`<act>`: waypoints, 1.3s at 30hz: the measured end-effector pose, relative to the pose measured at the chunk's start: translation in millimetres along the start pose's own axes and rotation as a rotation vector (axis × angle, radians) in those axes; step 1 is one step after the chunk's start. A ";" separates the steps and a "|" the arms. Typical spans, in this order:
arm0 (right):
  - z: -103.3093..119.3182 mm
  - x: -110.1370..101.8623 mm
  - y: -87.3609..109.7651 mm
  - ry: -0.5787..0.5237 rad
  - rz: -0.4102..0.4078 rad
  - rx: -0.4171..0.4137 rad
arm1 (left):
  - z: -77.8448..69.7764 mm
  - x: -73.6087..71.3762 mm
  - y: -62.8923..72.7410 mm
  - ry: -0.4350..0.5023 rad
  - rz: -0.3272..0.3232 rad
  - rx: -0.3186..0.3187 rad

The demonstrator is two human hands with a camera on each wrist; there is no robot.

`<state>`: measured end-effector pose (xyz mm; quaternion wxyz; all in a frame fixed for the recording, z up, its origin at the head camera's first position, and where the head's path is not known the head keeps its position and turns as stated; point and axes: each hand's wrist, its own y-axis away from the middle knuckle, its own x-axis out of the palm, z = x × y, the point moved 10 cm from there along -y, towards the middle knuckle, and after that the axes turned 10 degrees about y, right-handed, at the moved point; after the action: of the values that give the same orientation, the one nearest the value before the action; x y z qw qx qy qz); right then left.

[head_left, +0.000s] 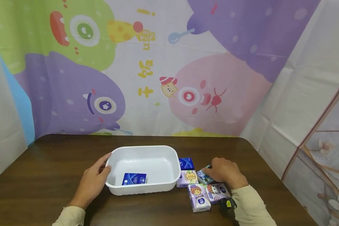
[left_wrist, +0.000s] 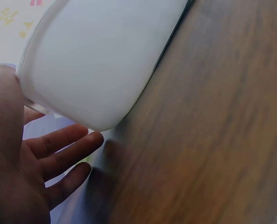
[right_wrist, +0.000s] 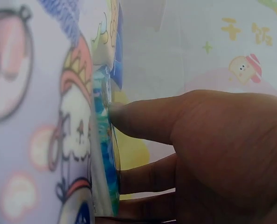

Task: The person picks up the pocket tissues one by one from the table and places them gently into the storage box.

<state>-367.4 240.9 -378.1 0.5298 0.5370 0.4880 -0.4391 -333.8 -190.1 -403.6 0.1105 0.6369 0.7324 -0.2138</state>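
Observation:
A white plastic basin [head_left: 142,188] stands on the table, with a dark blue tissue pack [head_left: 134,179] inside. My left hand [head_left: 93,180] holds the basin's left rim; in the left wrist view its lower fingers [left_wrist: 66,151] spread beside the outer wall. To the right of the basin, my right hand [head_left: 224,171] pinches a teal-blue patterned tissue pack [head_left: 204,177], partly covered by the hand. In the right wrist view the thumb [right_wrist: 145,116] presses on this pack [right_wrist: 106,149]. Lilac cartoon tissue packs [head_left: 199,196] lie just in front of it.
Another dark blue pack [head_left: 186,163] and a cartoon pack with a yellow figure [head_left: 187,177] lie against the basin's right side. A second lilac pack [head_left: 214,192] is near the right wrist. A printed cartoon cloth [head_left: 147,119] hangs behind the brown table [head_left: 73,147].

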 end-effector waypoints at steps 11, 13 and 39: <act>-0.8 -2.2 -1.0 -0.029 -0.011 0.044 | -0.1 -1.3 0.4 -0.003 0.000 0.005; -0.4 -2.7 -1.5 -0.029 -0.018 0.041 | 0.7 -1.5 0.8 -0.001 0.000 0.000; 2.5 -21.0 2.1 -0.033 -0.141 -0.037 | 3.1 -0.3 -0.2 0.026 0.009 -0.028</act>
<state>-368.0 237.2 -357.2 0.5152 0.4843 0.5238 -0.4749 -334.3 -191.8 -406.1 0.1108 0.6411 0.7340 -0.1949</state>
